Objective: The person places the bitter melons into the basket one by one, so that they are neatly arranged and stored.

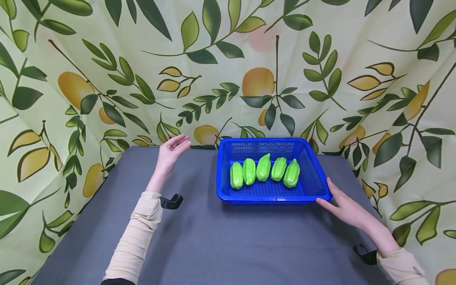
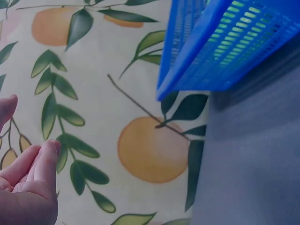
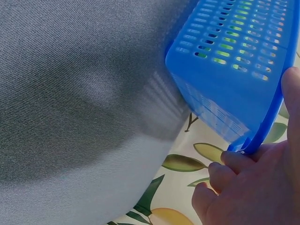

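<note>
A blue plastic basket (image 1: 270, 196) with slotted walls is on the grey table, towards its back. Several pale green, ribbed vegetables (image 1: 263, 168) with pointed tips lie side by side in it; their exact kind is unclear. My right hand (image 1: 343, 204) grips the basket's near right corner. In the right wrist view, the thumb (image 3: 291, 84) is on one side of the rim and curled fingers (image 3: 236, 161) are under it. My left hand (image 1: 171, 152) is raised left of the basket, apart from it, its fingers loosely bent and holding nothing.
A grey cloth (image 1: 249, 245) covers the table. Behind and beside it hangs a cream curtain (image 1: 221, 71) printed with leaves and orange fruit. Black straps (image 1: 171, 202) sit at both wrists, over or near beige sleeves (image 1: 132, 237).
</note>
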`<state>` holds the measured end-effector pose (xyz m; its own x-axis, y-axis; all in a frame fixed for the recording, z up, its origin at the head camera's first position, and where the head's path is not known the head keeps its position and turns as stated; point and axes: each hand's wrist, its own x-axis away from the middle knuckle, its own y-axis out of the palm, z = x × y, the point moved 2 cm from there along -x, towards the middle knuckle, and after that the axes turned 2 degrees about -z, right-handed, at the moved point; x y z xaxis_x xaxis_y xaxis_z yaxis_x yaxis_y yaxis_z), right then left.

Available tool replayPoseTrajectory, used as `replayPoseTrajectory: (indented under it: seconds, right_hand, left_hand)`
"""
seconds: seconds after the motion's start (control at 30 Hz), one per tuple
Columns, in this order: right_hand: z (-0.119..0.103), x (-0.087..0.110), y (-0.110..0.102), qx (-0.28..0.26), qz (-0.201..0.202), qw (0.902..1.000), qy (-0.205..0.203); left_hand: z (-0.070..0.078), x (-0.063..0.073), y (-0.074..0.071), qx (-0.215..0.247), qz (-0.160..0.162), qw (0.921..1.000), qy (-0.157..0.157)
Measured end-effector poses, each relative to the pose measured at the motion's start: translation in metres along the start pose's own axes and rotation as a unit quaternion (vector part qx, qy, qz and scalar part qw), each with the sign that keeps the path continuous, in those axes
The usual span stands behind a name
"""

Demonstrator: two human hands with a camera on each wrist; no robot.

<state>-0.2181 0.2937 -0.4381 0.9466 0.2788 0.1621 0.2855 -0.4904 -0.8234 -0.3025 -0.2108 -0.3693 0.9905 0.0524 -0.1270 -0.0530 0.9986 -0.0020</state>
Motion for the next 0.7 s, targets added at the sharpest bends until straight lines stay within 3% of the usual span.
replayPoseTrajectory:
  seconds: [0.13,0.2,0.27,0.37,0.47,0.57,0.7]
  right_hand:
    - [0.001,0.000,-0.001,0.003,-0.002,1.0000,0.003]
    - [0.001,-0.001,-0.002,0.003,-0.001,1.0000,0.001]
    - [0.001,-0.002,-0.002,0.004,-0.002,1.0000,0.000]
    - [0.001,-0.003,-0.001,0.008,-0.002,1.0000,-0.001]
    - [0.001,-0.004,0.000,0.011,-0.004,0.9999,-0.001]
    - [0.002,-0.003,-0.002,0.013,-0.004,0.9999,-0.003]
    - [0.002,-0.004,-0.011,0.026,0.008,0.9996,0.002]
  left_hand:
    - [-0.002,0.002,-0.001,-0.039,-0.004,0.9992,-0.003]
    - [-0.006,0.005,0.001,-0.088,-0.014,0.9960,-0.004]
    - [-0.009,0.008,0.004,-0.155,-0.024,0.9876,0.004]
    - [-0.011,0.011,0.008,-0.272,-0.028,0.9612,0.034]
    - [-0.010,0.013,0.011,-0.364,-0.023,0.9288,0.067]
    - [-0.009,0.013,0.013,-0.410,-0.023,0.9080,0.082]
    - [-0.014,0.012,0.013,-0.460,-0.037,0.8846,0.063]
